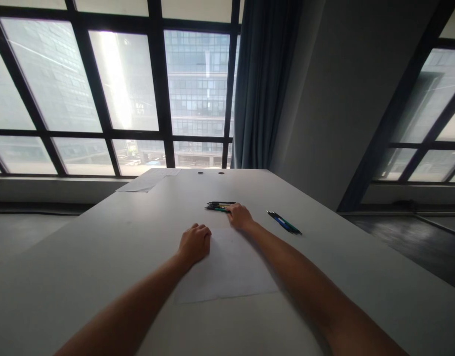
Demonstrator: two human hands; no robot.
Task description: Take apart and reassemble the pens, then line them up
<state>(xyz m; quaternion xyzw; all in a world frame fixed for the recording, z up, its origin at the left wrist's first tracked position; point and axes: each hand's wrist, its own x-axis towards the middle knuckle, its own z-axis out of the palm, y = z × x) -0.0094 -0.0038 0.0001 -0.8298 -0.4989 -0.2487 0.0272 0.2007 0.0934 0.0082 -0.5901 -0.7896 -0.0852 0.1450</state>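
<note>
A small bunch of dark pens (217,204), with some green and yellowish parts, lies sideways on the white table. My right hand (240,216) is at the right end of this bunch, its fingers bent and closed around a pen end there; the fingertips are partly hidden. Closer to me lies a white sheet of paper (230,277), flat on the tabletop. My left hand (195,243) rests on the left part of the sheet with curled fingers, and no object shows in it. To the right of my right hand are several blue, green and black pens (284,223), side by side at a slant.
The long white table (156,222) stretches toward the windows. More paper sheets (142,183) lie at its far left edge. Two dark round spots (221,173) sit near the far end. A blue curtain (260,89) and a grey pillar (323,99) stand beyond.
</note>
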